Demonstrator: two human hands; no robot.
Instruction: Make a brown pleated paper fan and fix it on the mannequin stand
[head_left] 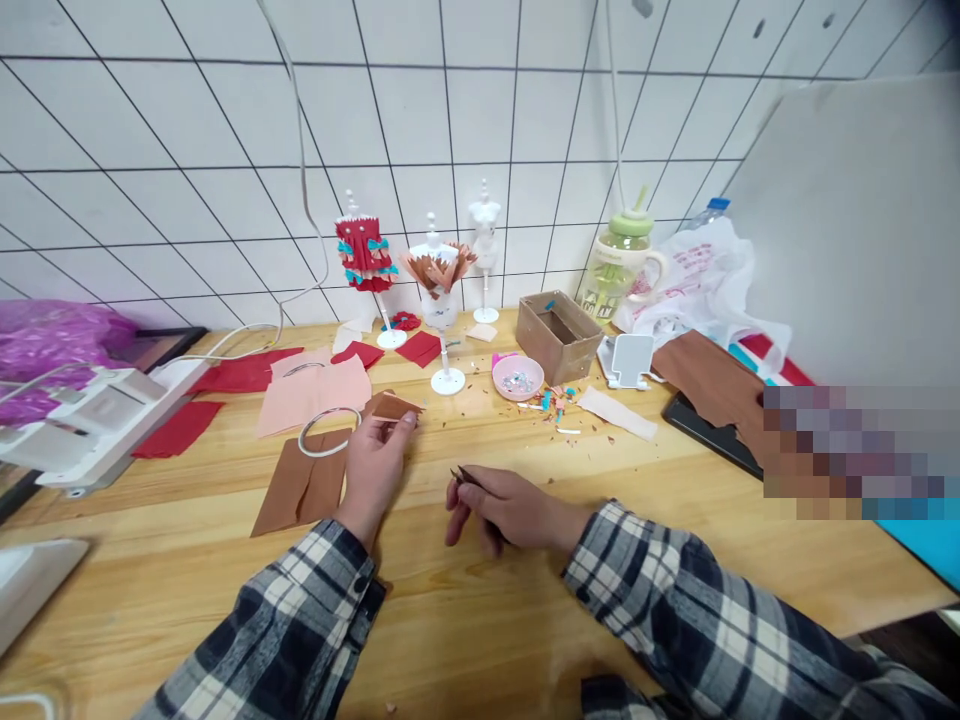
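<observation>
Brown paper [393, 408] in left hand [377, 458], tool [466, 477] in right [511, 500]

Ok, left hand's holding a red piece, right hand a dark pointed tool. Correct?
Colour's wrong: the head view shows the piece in the left hand is brown, not red. The right hand does hold a dark pointed tool.

Green-lidded bottle [615, 280]: I'm seeing it standing beyond the right hand [504, 502].
White power strip [139, 412]: I'm seeing it lying left of the left hand [373, 460].
Purple plastic [60, 335]: it's lying well left of that hand.
</observation>
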